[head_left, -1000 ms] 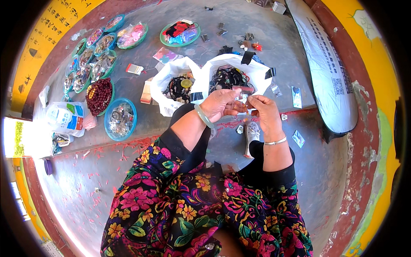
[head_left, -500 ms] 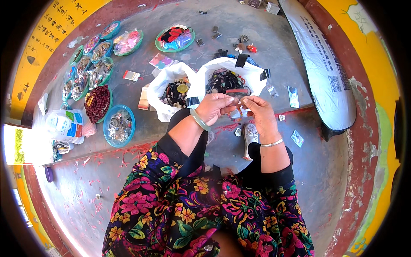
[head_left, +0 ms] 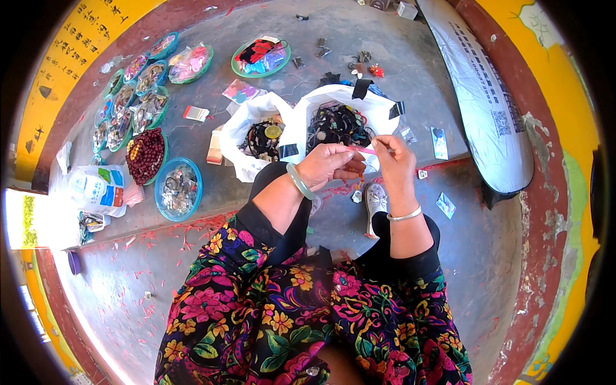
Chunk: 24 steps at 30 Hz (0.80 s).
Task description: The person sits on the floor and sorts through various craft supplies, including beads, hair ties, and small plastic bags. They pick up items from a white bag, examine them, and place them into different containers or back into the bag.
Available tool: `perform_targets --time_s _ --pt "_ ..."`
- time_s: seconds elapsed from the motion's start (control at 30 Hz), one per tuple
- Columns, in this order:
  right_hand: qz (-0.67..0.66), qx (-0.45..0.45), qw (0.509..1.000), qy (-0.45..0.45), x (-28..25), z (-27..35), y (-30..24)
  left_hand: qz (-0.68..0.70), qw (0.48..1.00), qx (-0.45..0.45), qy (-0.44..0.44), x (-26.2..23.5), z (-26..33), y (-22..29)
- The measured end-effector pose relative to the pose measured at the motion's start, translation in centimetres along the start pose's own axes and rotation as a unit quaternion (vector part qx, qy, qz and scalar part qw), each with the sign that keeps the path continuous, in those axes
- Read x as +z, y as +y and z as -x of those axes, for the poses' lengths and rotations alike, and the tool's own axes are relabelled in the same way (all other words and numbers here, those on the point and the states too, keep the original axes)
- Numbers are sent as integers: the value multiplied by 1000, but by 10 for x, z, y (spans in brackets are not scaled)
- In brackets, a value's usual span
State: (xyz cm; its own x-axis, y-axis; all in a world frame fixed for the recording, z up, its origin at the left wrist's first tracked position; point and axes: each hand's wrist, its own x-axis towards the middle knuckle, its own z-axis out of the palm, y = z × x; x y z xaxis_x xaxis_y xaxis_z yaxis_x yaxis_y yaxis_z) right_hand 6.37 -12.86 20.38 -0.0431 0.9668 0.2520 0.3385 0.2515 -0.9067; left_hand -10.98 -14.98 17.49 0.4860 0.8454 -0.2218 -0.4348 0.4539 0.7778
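Observation:
Between my two hands, just in front of the right-hand white bag, stretches a small clear plastic bag (head_left: pixel 363 150) with a pink-red strip along one edge. My left hand (head_left: pixel 327 163) pinches one end, its other fingers curled below; what else those fingers hold is hidden. With thumb and fingertips, my right hand (head_left: pixel 394 157) grips the other end. The open white bag (head_left: pixel 304 122) beyond them holds a dark heap of cord bracelets (head_left: pixel 337 125). A second white bag (head_left: pixel 240 138) to its left holds more dark cords with a round yellow piece (head_left: pixel 273 131) on top.
Several baskets of packed trinkets stand at the left, with dark red beads (head_left: pixel 146 154) and a blue basket (head_left: pixel 178 189) nearest. A green basket (head_left: pixel 262 59) lies farther off. A long silver cover (head_left: pixel 478 96) runs along the right. Red scraps litter the step edge (head_left: pixel 192 226).
My right hand has shifted slightly right and up, away from the left. The small bag's strip between them now looks brighter pink, and more of the dark cords behind shows.

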Motion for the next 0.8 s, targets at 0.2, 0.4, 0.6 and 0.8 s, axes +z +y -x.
perform_targets --time_s 0.2,0.4,0.6,0.8 --pt "291 -320 901 -9 5 9 -25 -75 995 11 62 1 -7 -11" --pt "356 -334 872 -46 12 15 -16 -317 945 48 68 0 -7 -17" --pt "348 -311 884 -38 16 16 -19 -515 846 111 81 5 -4 -12" --pt "271 -251 929 13 6 10 -17 -351 930 65 93 10 -2 -8"
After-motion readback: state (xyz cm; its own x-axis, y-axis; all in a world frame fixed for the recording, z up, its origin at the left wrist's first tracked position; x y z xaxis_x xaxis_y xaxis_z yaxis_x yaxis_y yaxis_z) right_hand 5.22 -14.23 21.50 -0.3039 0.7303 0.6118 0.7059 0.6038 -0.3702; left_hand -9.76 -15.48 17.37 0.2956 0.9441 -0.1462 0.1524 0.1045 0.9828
